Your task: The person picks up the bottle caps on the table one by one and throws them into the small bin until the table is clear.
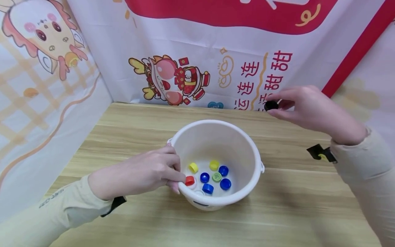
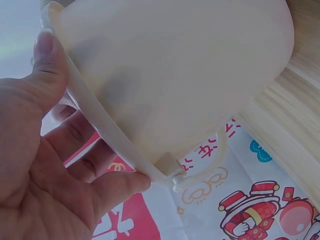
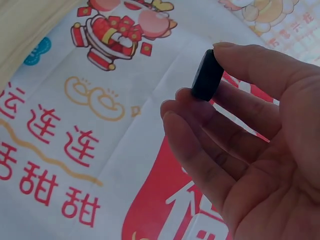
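A white bucket (image 1: pixel 256 151) stands upright on the wooden table. My left hand (image 1: pixel 151 170) grips its rim at the left, fingers over the edge and thumb outside; the left wrist view shows the same hand (image 2: pixel 65 145) on the rim beside the handle joint. Up to the right, apart from the bucket, my right hand (image 1: pixel 311 111) pinches a black bottle cap (image 1: pixel 271 105) between thumb and fingertips. In the right wrist view the black cap (image 3: pixel 207 76) is seen edge-on. Inside the bucket lie several caps, among them a blue cap (image 1: pixel 225 184), a yellow cap (image 1: pixel 193 167) and a red cap (image 1: pixel 189 180).
The wooden tabletop (image 1: pixel 296 206) extends around the bucket. A white printed cloth (image 1: pixel 117 51) with red lettering and cartoon figures hangs behind the table, and another patterned cloth (image 1: pixel 55 113) covers the left side. The bucket's handle (image 2: pixel 220 155) hangs at its side.
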The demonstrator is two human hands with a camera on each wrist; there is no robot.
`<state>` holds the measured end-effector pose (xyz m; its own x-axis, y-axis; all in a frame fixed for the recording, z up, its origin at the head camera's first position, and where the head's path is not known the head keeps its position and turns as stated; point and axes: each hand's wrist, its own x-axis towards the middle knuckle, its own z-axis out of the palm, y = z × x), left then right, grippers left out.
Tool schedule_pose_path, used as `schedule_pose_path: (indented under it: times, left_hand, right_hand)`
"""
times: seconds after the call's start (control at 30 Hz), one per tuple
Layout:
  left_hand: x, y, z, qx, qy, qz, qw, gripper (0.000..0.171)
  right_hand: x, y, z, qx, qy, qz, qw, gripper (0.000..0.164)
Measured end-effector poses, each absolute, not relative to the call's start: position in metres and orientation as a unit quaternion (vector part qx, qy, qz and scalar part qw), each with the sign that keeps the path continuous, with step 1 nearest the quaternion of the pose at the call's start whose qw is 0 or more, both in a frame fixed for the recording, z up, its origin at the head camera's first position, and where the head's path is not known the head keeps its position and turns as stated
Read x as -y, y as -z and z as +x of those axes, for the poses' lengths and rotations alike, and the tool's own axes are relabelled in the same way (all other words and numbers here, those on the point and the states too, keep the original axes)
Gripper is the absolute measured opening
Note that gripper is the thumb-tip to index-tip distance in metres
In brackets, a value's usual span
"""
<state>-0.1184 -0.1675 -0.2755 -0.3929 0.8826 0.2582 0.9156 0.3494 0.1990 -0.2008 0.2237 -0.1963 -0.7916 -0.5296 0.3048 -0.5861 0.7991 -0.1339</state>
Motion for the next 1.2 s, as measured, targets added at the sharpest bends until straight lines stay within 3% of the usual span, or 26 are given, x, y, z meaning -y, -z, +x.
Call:
schedule_pose_path:
  times: [0.67, 1.2]
  left_hand:
    - [0.166, 0.273, -0.113, 0.819, 0.165, -0.546, 0.055, 0.022]
    - [0.162, 0.272, -0.108, 0.809, 0.159, -0.560, 0.078, 0.017]
  right_hand:
    - [-0.174, 0.177, -0.179, 0.905, -0.107, 0.395, 0.116, 0.039]
    - [-0.134, 0.175, -0.189, 0.908, -0.108, 0.403, 0.030, 0.030]
